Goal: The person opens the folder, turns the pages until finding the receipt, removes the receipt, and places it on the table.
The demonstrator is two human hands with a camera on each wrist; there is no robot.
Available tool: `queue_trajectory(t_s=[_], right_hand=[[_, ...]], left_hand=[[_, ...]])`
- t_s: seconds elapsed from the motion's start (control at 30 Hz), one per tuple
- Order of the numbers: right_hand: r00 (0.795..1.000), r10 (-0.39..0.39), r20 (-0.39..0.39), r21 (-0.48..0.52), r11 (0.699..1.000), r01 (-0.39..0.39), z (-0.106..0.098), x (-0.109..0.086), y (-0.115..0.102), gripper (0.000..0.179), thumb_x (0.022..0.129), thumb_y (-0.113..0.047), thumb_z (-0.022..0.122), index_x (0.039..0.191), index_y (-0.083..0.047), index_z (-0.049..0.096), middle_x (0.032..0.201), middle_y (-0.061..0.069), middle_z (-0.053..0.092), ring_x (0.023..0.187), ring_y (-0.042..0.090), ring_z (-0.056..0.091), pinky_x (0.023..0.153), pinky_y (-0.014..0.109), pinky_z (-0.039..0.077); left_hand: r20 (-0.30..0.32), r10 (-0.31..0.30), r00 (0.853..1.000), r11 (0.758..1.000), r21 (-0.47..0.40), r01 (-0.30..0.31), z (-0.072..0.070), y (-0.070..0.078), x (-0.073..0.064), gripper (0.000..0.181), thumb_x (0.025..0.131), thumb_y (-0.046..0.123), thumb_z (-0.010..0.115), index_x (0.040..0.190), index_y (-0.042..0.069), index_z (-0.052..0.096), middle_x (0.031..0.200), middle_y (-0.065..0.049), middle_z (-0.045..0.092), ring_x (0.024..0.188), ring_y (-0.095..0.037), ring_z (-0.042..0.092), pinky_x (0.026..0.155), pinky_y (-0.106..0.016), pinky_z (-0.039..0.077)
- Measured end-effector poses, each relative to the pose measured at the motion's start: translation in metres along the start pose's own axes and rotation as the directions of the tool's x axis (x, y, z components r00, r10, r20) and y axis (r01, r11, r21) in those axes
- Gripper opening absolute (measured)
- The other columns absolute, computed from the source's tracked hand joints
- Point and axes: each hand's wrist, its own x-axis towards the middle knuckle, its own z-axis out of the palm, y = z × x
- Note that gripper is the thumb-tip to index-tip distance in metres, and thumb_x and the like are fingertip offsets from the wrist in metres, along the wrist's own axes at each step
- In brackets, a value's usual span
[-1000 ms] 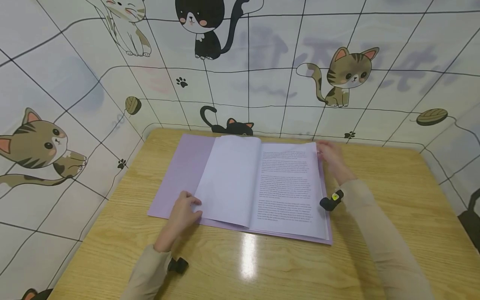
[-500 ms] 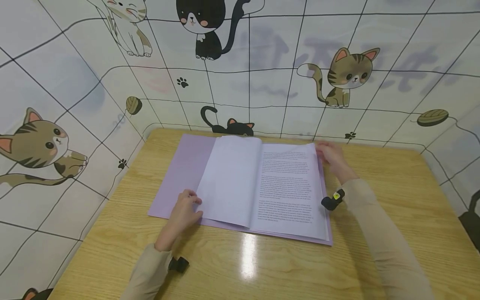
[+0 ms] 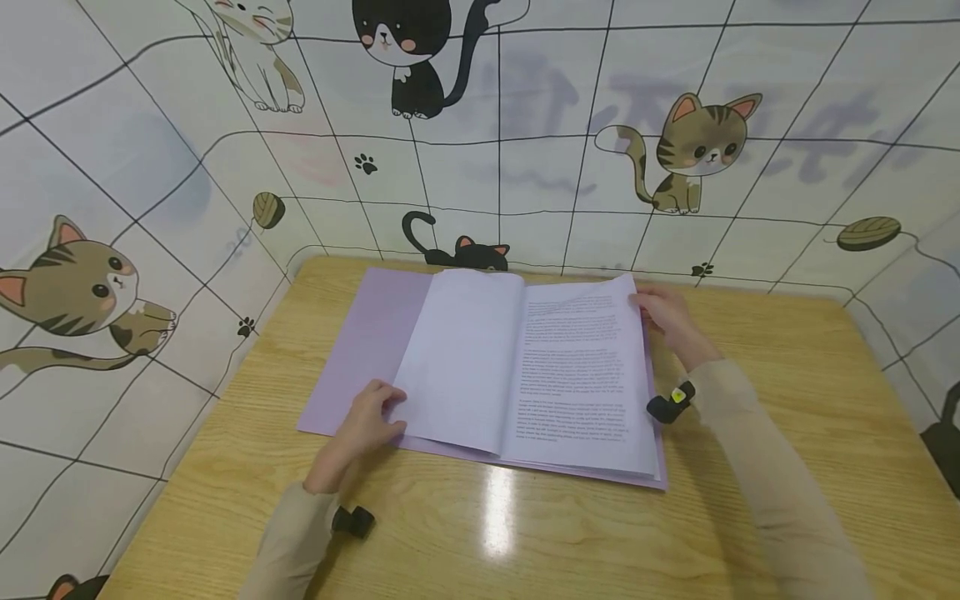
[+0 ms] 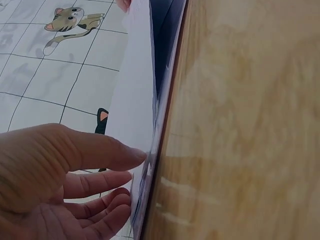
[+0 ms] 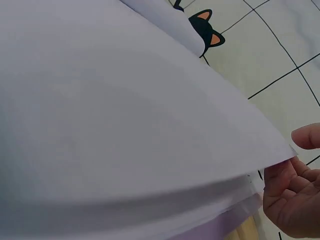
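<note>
An open lilac-covered document folder [image 3: 375, 333] lies on the wooden table, filled with white sheets. In the head view a blank page [image 3: 461, 367] is turned to the left and a printed page [image 3: 573, 375] faces up on the right. My right hand [image 3: 667, 321] holds the raised top right corner of the printed page; in the right wrist view the fingers [image 5: 280, 180] curl beneath that corner, with the thumb just above. My left hand [image 3: 367, 417] rests at the lower left corner of the blank page, thumb [image 4: 127, 155] and fingers loosely bent at its edge.
A white grid-patterned wall [image 3: 540, 183] with cartoon cats stands right behind the table [image 3: 420, 542]. A second wall of the same pattern runs along the left side. Part of a dark object [image 3: 943, 442] shows at the right edge.
My right hand has lifted the printed page's top right corner a little higher, so the page bows upward. The left hand has stayed almost in place, its forearm shifting slightly.
</note>
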Motion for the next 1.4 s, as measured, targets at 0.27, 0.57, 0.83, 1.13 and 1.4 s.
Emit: queue_trajectory(t_s=[0.27,0.57,0.83,1.13,1.4], right_hand=[[0.989,-0.018,0.149,0.066,0.998,0.008,0.005,-0.019,-0.011,0.061,0.096,-0.027,0.049,0.146,-0.001,0.026,0.117,0.004,0.050,0.094,0.009,0.051,0.085,0.024,0.042],[0.947,-0.102,0.306,0.202,0.978,0.040,0.018,-0.045,-0.022,0.054,0.096,-0.017,0.050,0.141,0.004,0.029,0.093,-0.005,0.064,0.081,0.011,0.065,0.072,0.026,0.053],[0.921,-0.122,0.370,0.230,0.972,0.037,0.030,-0.062,-0.030,0.052,0.096,-0.020,0.050,0.138,0.005,0.032,0.094,0.000,0.065,0.081,0.016,0.066,0.070,0.031,0.054],[0.894,-0.115,0.434,0.295,0.955,-0.020,0.051,-0.079,-0.038,0.051,0.095,-0.020,0.052,0.138,-0.002,0.031,0.101,0.005,0.062,0.085,0.019,0.066,0.071,0.036,0.055],[0.886,-0.191,0.423,0.259,0.962,0.084,0.066,-0.089,-0.053,0.049,0.095,-0.013,0.049,0.138,0.005,0.034,0.100,0.001,0.060,0.083,0.012,0.063,0.071,0.028,0.053]], left_hand=[[0.011,0.018,1.000,1.000,-0.006,-0.018,-0.002,-0.005,0.001,0.037,0.066,-0.003,0.076,0.100,-0.008,0.062,0.094,-0.014,0.053,0.081,-0.023,0.050,0.071,-0.032,0.046],[0.023,0.017,1.000,1.000,-0.012,-0.017,-0.004,-0.007,0.001,0.039,0.067,-0.002,0.077,0.102,-0.007,0.061,0.095,-0.014,0.053,0.084,-0.025,0.052,0.074,-0.035,0.048],[0.028,0.018,0.999,0.999,-0.028,-0.017,-0.005,-0.007,0.001,0.040,0.067,-0.002,0.078,0.103,-0.008,0.060,0.096,-0.014,0.052,0.085,-0.026,0.052,0.075,-0.038,0.048],[0.041,-0.012,0.999,0.999,-0.044,0.014,-0.005,-0.006,0.001,0.040,0.069,-0.002,0.076,0.105,-0.009,0.059,0.098,-0.015,0.052,0.088,-0.026,0.052,0.078,-0.039,0.049],[0.035,-0.049,0.998,0.998,-0.048,0.051,-0.004,-0.002,-0.001,0.041,0.069,-0.003,0.076,0.106,-0.010,0.060,0.097,-0.014,0.051,0.087,-0.026,0.050,0.077,-0.037,0.048]])
